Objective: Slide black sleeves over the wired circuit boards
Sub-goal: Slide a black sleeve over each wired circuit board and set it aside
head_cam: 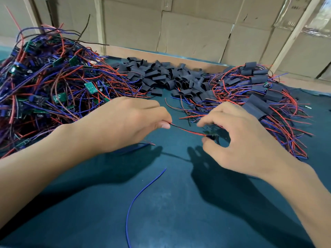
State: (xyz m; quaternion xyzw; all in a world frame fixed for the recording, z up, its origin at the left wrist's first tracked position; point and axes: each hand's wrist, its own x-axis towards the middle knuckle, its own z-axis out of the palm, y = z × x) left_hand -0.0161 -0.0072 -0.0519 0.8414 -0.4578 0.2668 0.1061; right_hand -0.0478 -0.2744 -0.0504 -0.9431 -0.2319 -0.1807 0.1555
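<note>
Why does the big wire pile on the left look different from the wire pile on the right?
The left pile shows bare green boards; the right pile has black sleeves over its boards. The left pile is bigger and stands higher; the right pile lies lower and flatter. Both are tangles of red and blue wires on the dark green table.

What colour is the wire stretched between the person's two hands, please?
Red, with a thin black wire beside it; the wire shows best in the head view.
</note>
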